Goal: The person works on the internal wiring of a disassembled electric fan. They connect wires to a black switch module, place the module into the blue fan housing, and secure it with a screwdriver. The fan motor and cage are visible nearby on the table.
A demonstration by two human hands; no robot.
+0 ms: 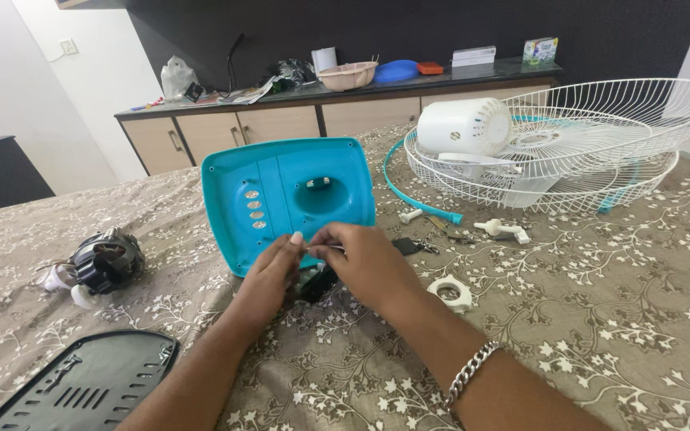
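in the middle of the frame i see both hands meeting over a small dark part (317, 281) that lies on the flowered cloth (600, 319), just below the teal fan base cover (285, 199). my left hand (269, 279) has its fingers curled in with the thumb raised, touching that dark part; my right hand (369, 259) is pinched nearly closed on something thin between the fingertips, too small to make out. the teal cover stands tilted up right behind the hands. at the left edge lies a black motor (105, 262), and in the lower left corner a black slotted plate (89, 383). right of the hands sits a white ring (450, 292); in the upper right, white wire fan guards (584, 152) with a white housing (463, 128).
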